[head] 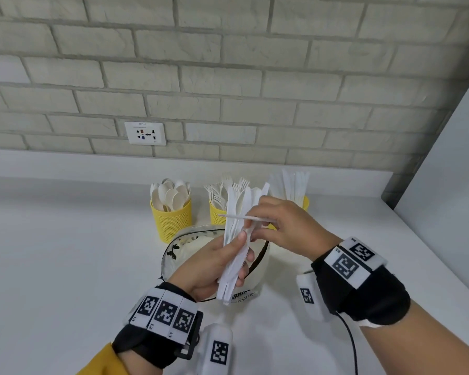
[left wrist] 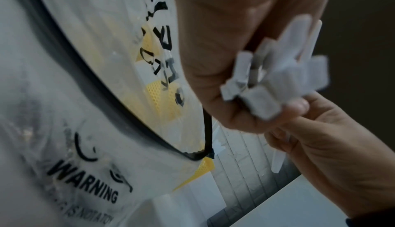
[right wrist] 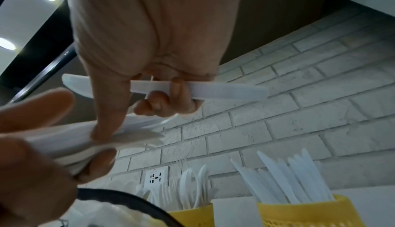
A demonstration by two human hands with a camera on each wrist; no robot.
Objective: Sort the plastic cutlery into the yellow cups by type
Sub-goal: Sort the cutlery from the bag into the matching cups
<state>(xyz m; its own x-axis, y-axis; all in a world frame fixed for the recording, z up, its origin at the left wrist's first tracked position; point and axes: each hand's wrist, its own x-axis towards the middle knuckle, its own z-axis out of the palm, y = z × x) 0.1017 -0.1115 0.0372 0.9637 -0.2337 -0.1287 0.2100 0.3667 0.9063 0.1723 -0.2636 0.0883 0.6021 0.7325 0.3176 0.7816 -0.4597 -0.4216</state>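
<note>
Three yellow cups stand in a row by the wall: the left cup [head: 171,219] holds spoons, the middle cup [head: 217,214] forks, the right cup [head: 305,203] knives. My left hand [head: 214,262] grips a fanned bundle of white plastic cutlery [head: 237,212] upright in front of the middle cup; its handle ends [left wrist: 262,85] show in the left wrist view. My right hand [head: 279,226] holds one white knife [right wrist: 213,90] crosswise in its curled fingers, while its thumb [right wrist: 107,112] presses on the bundle [right wrist: 74,139].
A clear plastic bag [head: 179,250] with a black zipper rim and a printed warning lies on the white counter [head: 65,253] under my hands. A wall socket [head: 145,133] sits in the brick wall behind. The counter's right edge runs near my right wrist.
</note>
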